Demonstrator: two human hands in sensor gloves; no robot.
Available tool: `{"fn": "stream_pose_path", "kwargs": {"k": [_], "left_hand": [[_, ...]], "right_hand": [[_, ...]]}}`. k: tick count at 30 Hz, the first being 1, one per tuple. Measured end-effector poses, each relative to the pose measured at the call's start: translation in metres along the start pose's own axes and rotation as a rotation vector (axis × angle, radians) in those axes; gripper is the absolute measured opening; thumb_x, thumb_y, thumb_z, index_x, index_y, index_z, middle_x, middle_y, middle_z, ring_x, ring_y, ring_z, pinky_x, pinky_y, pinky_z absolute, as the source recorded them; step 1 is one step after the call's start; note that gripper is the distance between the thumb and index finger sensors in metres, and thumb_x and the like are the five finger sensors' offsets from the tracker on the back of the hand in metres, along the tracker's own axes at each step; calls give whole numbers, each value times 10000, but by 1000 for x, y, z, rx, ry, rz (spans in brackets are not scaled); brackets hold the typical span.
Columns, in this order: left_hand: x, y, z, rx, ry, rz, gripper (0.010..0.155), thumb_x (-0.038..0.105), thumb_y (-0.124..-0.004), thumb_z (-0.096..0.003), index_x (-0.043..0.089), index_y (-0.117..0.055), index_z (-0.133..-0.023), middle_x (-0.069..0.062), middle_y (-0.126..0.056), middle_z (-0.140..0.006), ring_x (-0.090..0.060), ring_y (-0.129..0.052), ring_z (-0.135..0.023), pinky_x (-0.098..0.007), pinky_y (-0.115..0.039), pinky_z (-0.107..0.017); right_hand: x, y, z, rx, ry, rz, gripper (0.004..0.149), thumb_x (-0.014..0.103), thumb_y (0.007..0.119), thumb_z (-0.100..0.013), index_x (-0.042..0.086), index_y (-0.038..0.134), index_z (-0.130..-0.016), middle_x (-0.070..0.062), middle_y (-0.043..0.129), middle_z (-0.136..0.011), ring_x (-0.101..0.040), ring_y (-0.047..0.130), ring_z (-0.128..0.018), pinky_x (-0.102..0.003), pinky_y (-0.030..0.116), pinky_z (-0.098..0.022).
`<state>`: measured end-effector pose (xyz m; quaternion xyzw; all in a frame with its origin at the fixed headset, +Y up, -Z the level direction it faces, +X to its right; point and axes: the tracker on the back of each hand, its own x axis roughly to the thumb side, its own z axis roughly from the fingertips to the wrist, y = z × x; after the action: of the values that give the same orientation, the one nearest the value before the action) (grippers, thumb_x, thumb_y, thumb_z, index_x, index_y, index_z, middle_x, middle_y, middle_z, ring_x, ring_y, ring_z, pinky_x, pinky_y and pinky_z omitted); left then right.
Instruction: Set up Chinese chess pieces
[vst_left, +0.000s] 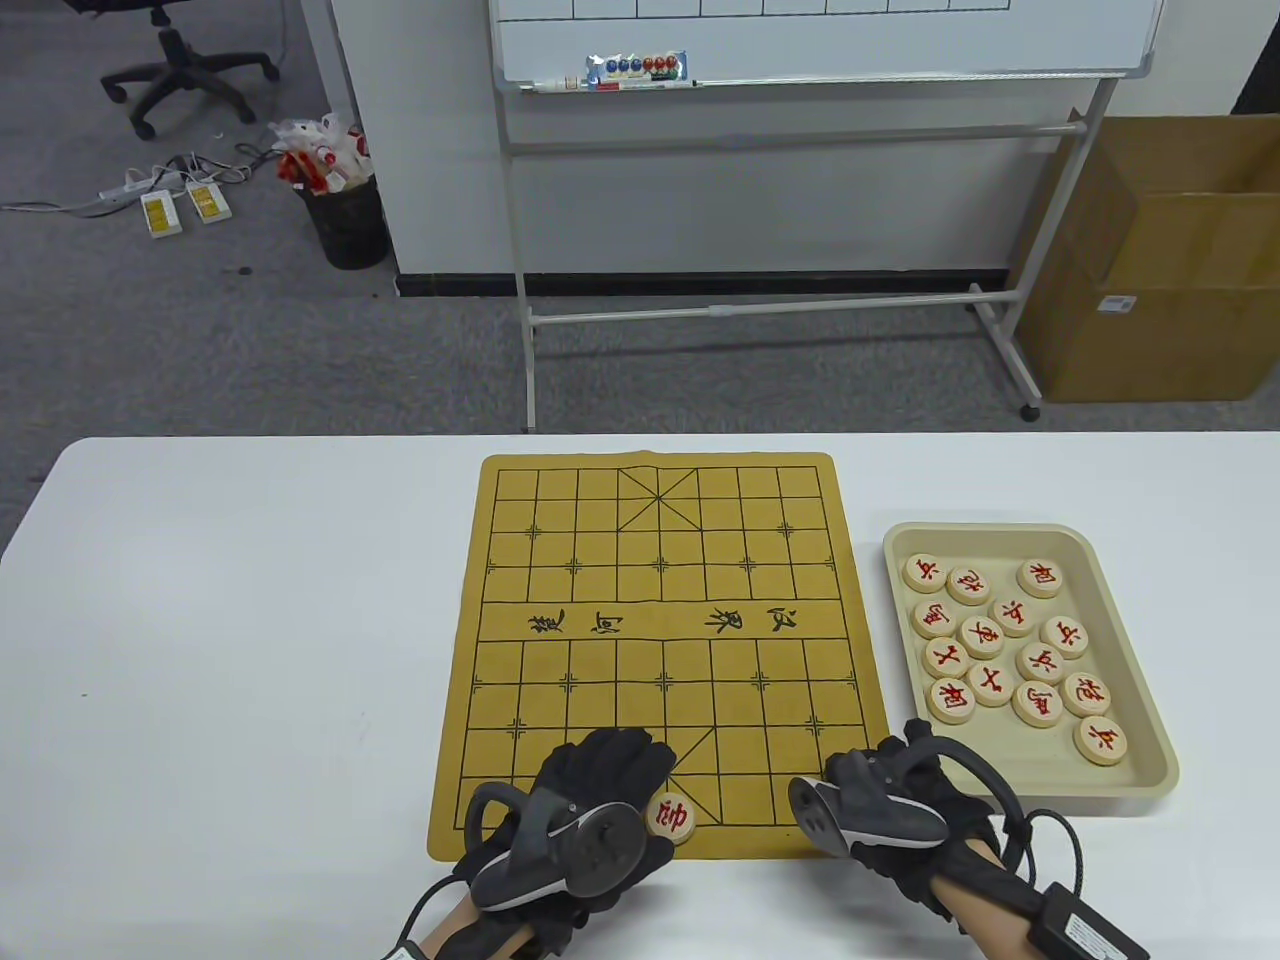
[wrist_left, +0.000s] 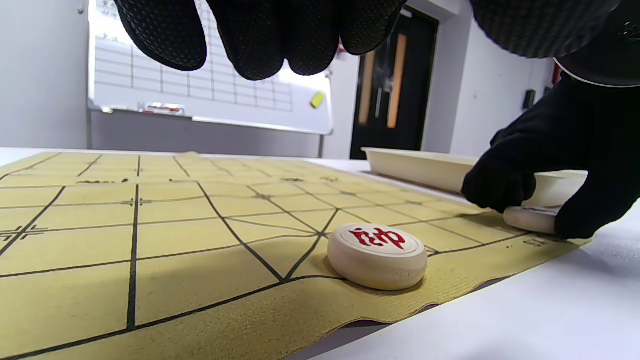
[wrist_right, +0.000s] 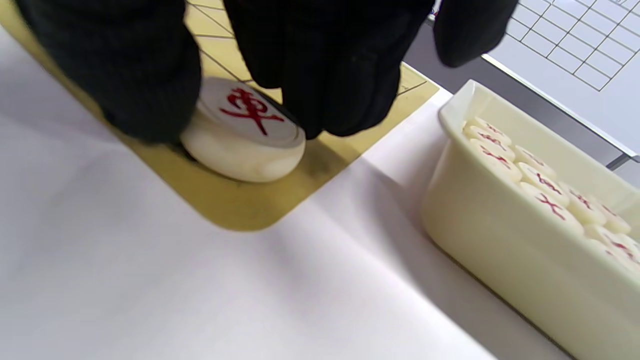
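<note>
While the chariot piece (wrist_right: 243, 131) sits at the xiangqi board's (vst_left: 650, 640) five o'clock corner, pinched between right hand (vst_left: 905, 800) fingertips (wrist_right: 150, 95), the general piece (vst_left: 671, 816) lies at six o'clock beside the left hand (vst_left: 570, 820), relaxed and empty; tray (vst_left: 1140, 640) at three o'clock.

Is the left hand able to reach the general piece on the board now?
Probably yes: the left hand hovers empty beside the general piece, with nothing between them.
</note>
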<state>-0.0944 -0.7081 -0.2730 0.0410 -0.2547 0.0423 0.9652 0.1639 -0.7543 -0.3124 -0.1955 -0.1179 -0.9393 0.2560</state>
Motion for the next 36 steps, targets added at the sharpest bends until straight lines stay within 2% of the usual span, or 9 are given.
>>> {"fn": "stream_pose_path", "kwargs": {"k": [4, 8, 11, 14, 21, 23, 26, 31, 36], "left_hand": [[0, 0, 0, -3, -1, 0, 830, 622, -677, -359, 274, -469, -1083, -49, -556, -1156, -311, -628, -1078, -580, -619, -757], [0, 0, 0, -1, 1, 0, 831, 621, -678, -359, 273, -469, -1084, -50, -554, -1157, -313, -627, -1078, -582, -618, -755], [0, 0, 0, 0, 3, -1, 827, 621, -675, -361, 273, -469, -1083, -51, -554, -1156, -314, -625, -1078, -580, -619, -756], [0, 1, 1, 9, 5, 2, 827, 619, -676, -362, 271, -468, -1084, -52, -555, -1156, -314, -626, -1077, -580, -618, -756], [-1, 2, 1, 16, 7, 7, 824, 616, -674, -364, 272, -468, -1084, -50, -554, -1156, -315, -624, -1078, -579, -617, -757], [-1, 1, 1, 16, 8, 6, 822, 614, -674, -366, 271, -469, -1083, -51, -555, -1155, -313, -627, -1077, -577, -620, -755], [-2, 1, 1, 13, 10, 7, 819, 613, -674, -367, 271, -470, -1083, -51, -555, -1155, -313, -626, -1077, -578, -620, -755], [-2, 1, 1, 11, 11, 7, 816, 610, -674, -368, 272, -473, -1082, -49, -559, -1154, -313, -629, -1076, -577, -622, -754], [-3, 0, 1, 13, 10, 9, 815, 609, -674, -369, 271, -474, -1083, -49, -557, -1155, -313, -627, -1076, -578, -621, -755]], "right_hand": [[-5, -6, 4, -4, 26, -18, 846, 539, 856, -391, 178, 561, -1097, -69, 794, -1033, -296, 849, -903, -637, 522, -770], [-25, -22, 18, -147, 58, -153, 823, 546, 849, -391, 194, 587, -1088, -73, 795, -1043, -313, 842, -921, -635, 532, -767], [-51, -34, 32, -307, 173, -244, 835, 568, 836, -390, 217, 573, -1102, -56, 747, -1105, -374, 793, -986, -655, 545, -760], [-86, -41, 41, -368, 286, -319, 832, 558, 842, -398, 217, 572, -1106, -77, 696, -1139, -392, 757, -1021, -662, 545, -760], [-161, -17, 16, -231, 449, -451, 757, 468, 885, -422, 234, 608, -1086, -51, 713, -1122, -367, 793, -981, -623, 579, -753], [-161, -2, -4, -106, 399, -422, 737, 449, 891, -420, 254, 617, -1076, -35, 716, -1114, -345, 787, -981, -617, 570, -762], [-152, 13, -26, -28, 331, -367, 702, 419, 899, -417, 281, 637, -1054, -5, 712, -1104, -311, 769, -980, -607, 551, -772], [-144, 29, -48, 32, 297, -304, 706, 403, 913, -406, 325, 628, -1048, 46, 686, -1115, -281, 737, -1002, -586, 551, -777], [-145, 35, -52, -19, 293, -297, 682, 413, 928, -386, 357, 673, -1016, 46, 765, -1053, -236, 816, -926, -567, 589, -765]]}}
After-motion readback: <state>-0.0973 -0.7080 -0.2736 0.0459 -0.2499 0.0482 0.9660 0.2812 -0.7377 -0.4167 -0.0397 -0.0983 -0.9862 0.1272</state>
